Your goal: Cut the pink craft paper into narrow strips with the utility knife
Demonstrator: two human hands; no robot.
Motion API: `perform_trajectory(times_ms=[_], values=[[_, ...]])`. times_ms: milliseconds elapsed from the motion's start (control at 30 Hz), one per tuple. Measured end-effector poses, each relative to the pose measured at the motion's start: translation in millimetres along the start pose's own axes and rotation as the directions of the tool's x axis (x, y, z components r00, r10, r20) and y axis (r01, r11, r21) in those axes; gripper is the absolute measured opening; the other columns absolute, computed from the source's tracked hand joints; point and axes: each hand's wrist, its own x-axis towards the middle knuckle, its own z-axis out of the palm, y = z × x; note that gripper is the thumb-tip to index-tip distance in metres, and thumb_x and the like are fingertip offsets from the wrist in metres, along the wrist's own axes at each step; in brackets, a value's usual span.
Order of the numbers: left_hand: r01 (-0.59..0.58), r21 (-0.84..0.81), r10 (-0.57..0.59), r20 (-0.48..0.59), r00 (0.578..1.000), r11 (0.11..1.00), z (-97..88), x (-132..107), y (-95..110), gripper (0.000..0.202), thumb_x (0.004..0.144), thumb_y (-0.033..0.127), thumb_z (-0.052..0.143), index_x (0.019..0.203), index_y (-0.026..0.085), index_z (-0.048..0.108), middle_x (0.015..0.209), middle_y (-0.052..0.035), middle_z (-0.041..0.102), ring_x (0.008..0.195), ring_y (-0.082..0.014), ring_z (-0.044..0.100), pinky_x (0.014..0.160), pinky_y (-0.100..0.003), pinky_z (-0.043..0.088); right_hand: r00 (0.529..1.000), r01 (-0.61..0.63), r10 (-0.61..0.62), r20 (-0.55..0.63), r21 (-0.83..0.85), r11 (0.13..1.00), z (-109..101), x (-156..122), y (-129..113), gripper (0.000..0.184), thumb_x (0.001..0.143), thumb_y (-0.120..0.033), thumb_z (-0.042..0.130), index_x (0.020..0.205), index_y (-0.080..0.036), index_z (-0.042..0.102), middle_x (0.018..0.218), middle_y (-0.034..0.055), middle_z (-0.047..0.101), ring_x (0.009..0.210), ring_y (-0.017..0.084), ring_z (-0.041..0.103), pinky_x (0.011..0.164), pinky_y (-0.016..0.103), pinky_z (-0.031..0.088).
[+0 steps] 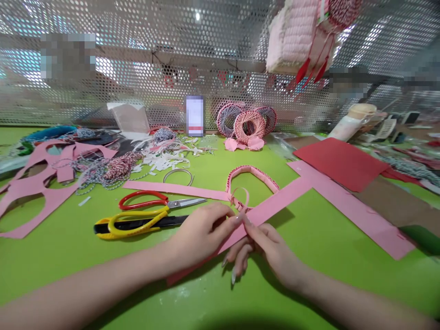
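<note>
A left hand (202,233) and right hand (275,256) pinch a pink strip (277,201) at the near centre of a green table (206,305), scissors (169,205) to the left, a pink frame (253,169) farther back.

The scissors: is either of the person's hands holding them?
No, the scissors lie on the green table, while the left hand and right hand both grip a pink strip.

Scissors (169,205) on table (206,167) left of strip (275,200), loop (253,170) behind strip, rings (239,123) farther back, sheet (340,162) right
</note>
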Motion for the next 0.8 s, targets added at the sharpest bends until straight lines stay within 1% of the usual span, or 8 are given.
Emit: perform_trajectory(times_ms=[67,133,333,500,567,667,733,800], values=[[0.001,0.013,-0.001,0.012,1.000,1.000,-0.5,-0.5,-2.0,0.027,0.098,0.030,0.041,0.076,0.020,0.053,0.075,0.0004,0.058,0.071,-0.0148,0.052,0.066,-0.026,0.037,0.999,0.008,-0.008,-0.041,-0.003,1.000,-1.2,1.3,0.3,0.068,0.091,-0.066,0.046,0.067,-0.008,0.074,0.062,0.0125,0.071,0.050,0.015,0.066,0.051,0.024,0.047],[0.003,0.027,-0.004,0.022,1.000,1.000,-0.1,-1.5,-3.1,0.026,0.097,0.027,0.039,0.076,0.020,0.052,0.076,-0.0007,0.058,0.072,-0.0157,0.052,0.067,-0.027,0.037,0.999,-0.002,0.001,-0.050,-0.015,1.000,-1.8,2.2,1.0,0.068,0.089,-0.067,0.047,0.067,-0.009,0.074,0.061,0.0124,0.071,0.049,0.015,0.066,0.050,0.025,0.047],[0.017,0.072,-0.017,0.006,1.000,0.997,2.7,-1.8,-1.3,0.028,0.094,0.027,0.037,0.067,0.021,0.039,0.066,0.0009,0.047,0.063,-0.0160,0.043,0.061,-0.029,0.030,0.999,-0.013,0.011,-0.045,-0.043,0.999,-1.1,1.9,4.5,0.065,0.088,-0.066,0.051,0.070,-0.009,0.075,0.056,0.0109,0.070,0.048,0.015,0.066,0.051,0.024,0.048],[0.051,0.073,-0.048,-0.042,0.998,0.996,0.3,-0.5,-1.7,0.026,0.093,0.025,0.036,0.067,0.022,0.037,0.063,0.0022,0.044,0.060,-0.0149,0.040,0.058,-0.028,0.028,0.999,-0.020,0.019,-0.042,-0.020,1.000,-0.2,0.1,3.8,0.065,0.087,-0.068,0.051,0.073,-0.009,0.075,0.055,0.0099,0.070,0.048,0.014,0.065,0.051,0.024,0.048],[0.047,0.067,-0.045,-0.035,0.998,0.997,-1.9,0.4,-1.5,0.027,0.093,0.025,0.038,0.066,0.021,0.039,0.063,0.0025,0.046,0.060,-0.0144,0.041,0.058,-0.027,0.028,0.998,-0.037,0.036,-0.050,-0.020,0.999,-0.4,0.2,2.2,0.067,0.087,-0.068,0.051,0.071,-0.008,0.076,0.058,0.0118,0.071,0.048,0.014,0.066,0.052,0.024,0.049],[0.049,0.041,-0.048,-0.016,0.999,0.998,-4.8,2.3,-0.1,0.028,0.096,0.027,0.035,0.072,0.020,0.047,0.069,0.0019,0.056,0.064,-0.0136,0.048,0.061,-0.025,0.033,0.996,-0.035,0.033,-0.087,-0.022,0.999,-1.8,1.5,0.8,0.067,0.087,-0.068,0.051,0.068,-0.008,0.076,0.060,0.0136,0.072,0.050,0.015,0.067,0.054,0.025,0.050],[0.058,0.032,-0.058,-0.003,0.998,0.998,-6.3,3.6,0.6,0.032,0.099,0.032,0.031,0.076,0.020,0.050,0.073,0.0018,0.060,0.065,-0.0132,0.051,0.063,-0.024,0.036,0.992,-0.024,0.021,-0.125,-0.025,0.999,-3.3,2.8,1.1,0.067,0.086,-0.068,0.052,0.067,-0.008,0.075,0.061,0.0136,0.072,0.051,0.015,0.067,0.054,0.025,0.049],[0.070,0.047,-0.071,0.017,0.997,0.996,-7.4,4.2,0.2,0.036,0.099,0.038,0.033,0.075,0.020,0.051,0.070,0.0019,0.059,0.062,-0.0134,0.050,0.060,-0.024,0.034,0.986,-0.013,0.007,-0.167,-0.034,0.999,-4.9,3.9,1.9,0.066,0.085,-0.068,0.053,0.065,-0.009,0.074,0.060,0.0131,0.072,0.051,0.015,0.067,0.053,0.025,0.049]])
